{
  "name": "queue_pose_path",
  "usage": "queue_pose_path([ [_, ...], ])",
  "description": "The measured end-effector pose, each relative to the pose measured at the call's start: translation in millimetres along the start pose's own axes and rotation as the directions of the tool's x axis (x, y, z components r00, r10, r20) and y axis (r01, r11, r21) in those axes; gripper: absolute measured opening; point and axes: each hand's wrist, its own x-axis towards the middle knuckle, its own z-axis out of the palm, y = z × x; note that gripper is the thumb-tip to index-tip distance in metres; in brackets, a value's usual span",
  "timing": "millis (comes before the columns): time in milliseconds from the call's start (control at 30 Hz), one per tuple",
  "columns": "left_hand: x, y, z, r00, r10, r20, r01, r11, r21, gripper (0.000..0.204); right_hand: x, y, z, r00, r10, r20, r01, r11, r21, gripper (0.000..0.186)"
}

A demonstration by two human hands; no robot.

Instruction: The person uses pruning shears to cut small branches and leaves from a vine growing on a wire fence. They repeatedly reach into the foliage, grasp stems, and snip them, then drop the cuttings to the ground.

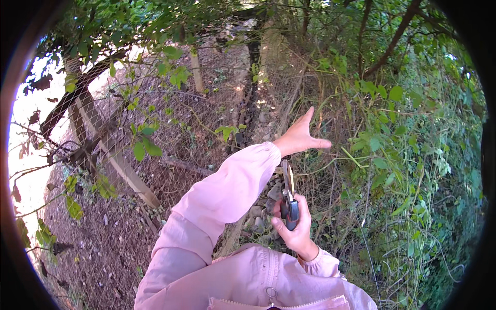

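My left hand point(302, 135), in a pink sleeve, reaches across to the centre right with thumb and fingers spread, holding nothing, near thin green vines point(351, 155) and dry tangled stems. Below it my right hand point(294, 230) grips a pair of hand pruners point(289, 201) with dark handles, their metal blades pointing up beside my left wrist. Whether the blades touch any stem is unclear.
A wire mesh fence point(108, 98) with leaning wooden posts point(121, 165) runs along the left over leaf litter. Stones point(274, 192) lie below my hands. Branches point(392, 41) hang overhead, and dense leafy undergrowth point(423, 206) fills the right.
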Motion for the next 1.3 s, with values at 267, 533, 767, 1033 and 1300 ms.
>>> queue_pose_path([
  [267, 11, 59, -1, 0.955, -0.107, 0.278, 0.227, 0.865, -0.448, 0.087, -16, -14, -14, 0.988, 0.015, -0.154, -0.012, 1.0, 0.017, 0.051],
  [533, 10, 125, 42, 0.955, -0.179, 0.239, 0.231, 0.95, -0.212, 0.061, -30, -20, -10, 0.977, -0.018, -0.21, 0.006, 0.998, -0.057, 0.051],
  [767, 21, 115, 55, 0.913, -0.309, 0.265, 0.345, 0.933, -0.103, 0.032, -42, -24, -9, 0.974, -0.028, -0.226, 0.013, 0.998, -0.067, 0.051],
  [1033, 34, 131, 54, 0.883, -0.23, 0.41, 0.406, 0.812, -0.419, 0.023, -51, -40, -19, 0.955, -0.038, -0.296, 0.016, 0.997, -0.075, 0.05],
  [1300, 64, 169, 53, 0.869, -0.222, 0.442, 0.478, 0.606, -0.636, 0.021, -51, -72, -38, 0.914, -0.084, -0.398, 0.059, 0.996, -0.074, 0.049],
])
